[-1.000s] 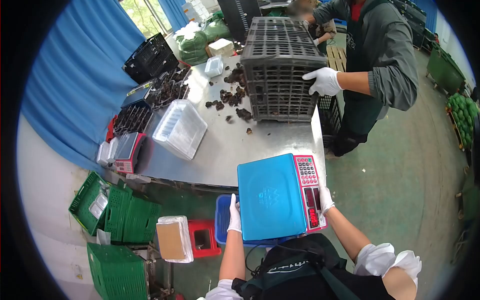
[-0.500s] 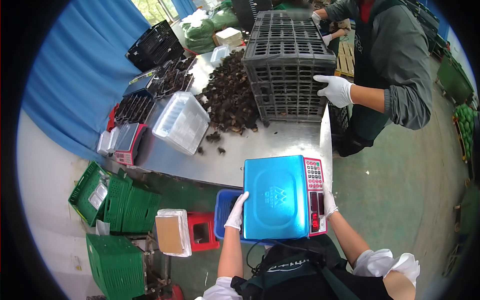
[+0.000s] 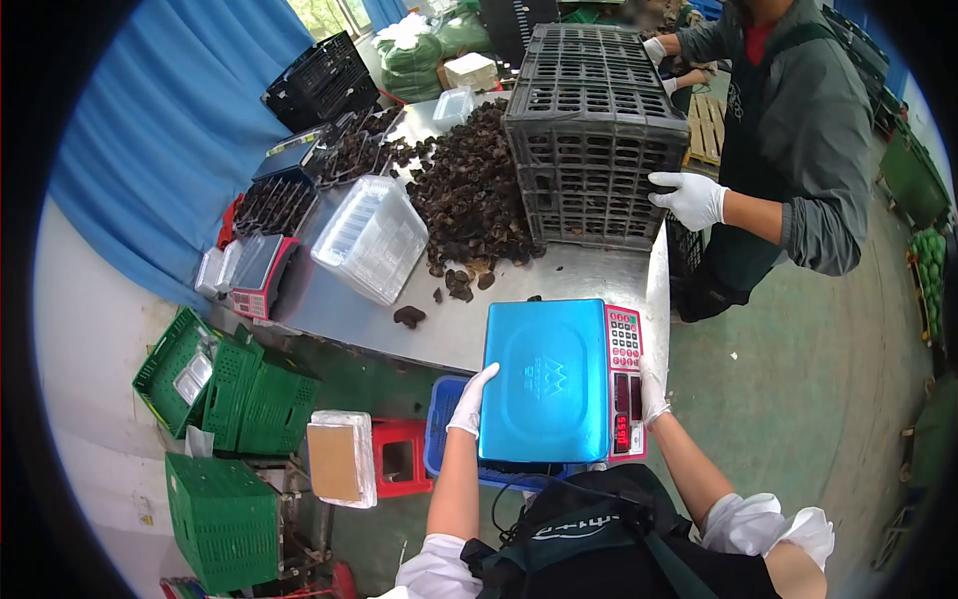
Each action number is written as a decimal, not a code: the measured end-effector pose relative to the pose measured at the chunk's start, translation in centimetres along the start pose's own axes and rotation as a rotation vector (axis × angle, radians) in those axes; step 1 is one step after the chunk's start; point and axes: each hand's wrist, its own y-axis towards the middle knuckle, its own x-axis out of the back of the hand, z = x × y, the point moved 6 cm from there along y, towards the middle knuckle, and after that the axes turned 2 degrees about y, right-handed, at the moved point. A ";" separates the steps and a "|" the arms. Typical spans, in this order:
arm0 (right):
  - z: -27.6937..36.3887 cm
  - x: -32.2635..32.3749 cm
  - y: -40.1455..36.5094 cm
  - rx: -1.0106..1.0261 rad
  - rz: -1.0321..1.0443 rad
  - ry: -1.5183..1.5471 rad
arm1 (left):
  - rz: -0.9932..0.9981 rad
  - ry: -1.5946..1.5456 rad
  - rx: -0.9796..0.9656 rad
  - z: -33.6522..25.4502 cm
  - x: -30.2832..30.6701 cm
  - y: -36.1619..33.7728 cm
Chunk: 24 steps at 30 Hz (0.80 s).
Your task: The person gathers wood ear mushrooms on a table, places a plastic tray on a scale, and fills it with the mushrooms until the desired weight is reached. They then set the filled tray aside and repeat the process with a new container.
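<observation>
A digital scale [image 3: 544, 384] with a shiny blue pan and a red-and-white keypad panel is held in front of me, its far end over the near edge of the metal table [image 3: 469, 324]. My left hand [image 3: 471, 399], in a white glove, grips its left side. On the other side, by the lit red display, my right hand [image 3: 654, 394] is closed round the panel edge, fingers partly hidden. Beyond the scale lies a pile of dark, ear-like mushroom pieces [image 3: 464, 190]. A person's gloved hand [image 3: 691, 200] rests against a black plastic crate [image 3: 599, 185] beside the pile.
Stacked clear plastic boxes [image 3: 371, 240] and a second scale [image 3: 261, 275] occupy the table's left side. Below the edge are a blue bin [image 3: 439, 424], a red stool [image 3: 401, 444] and green crates [image 3: 225, 519]. The co-worker [image 3: 798, 130] stands at the right.
The scale and both my hands have moved slightly forward, towards the table. More mushroom pieces lie at the pile's near end, one near the clear boxes. The view has shifted a little.
</observation>
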 end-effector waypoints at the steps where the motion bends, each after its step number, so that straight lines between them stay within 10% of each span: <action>1: -0.1 -0.1 0.3 -0.001 0.000 -0.001 | -0.001 -0.001 0.000 -0.1 0.0 0.1; 24: 3.7 -1.8 4.7 -0.008 -0.016 0.045 | -0.001 0.089 -0.032 -5.4 -3.4 4.4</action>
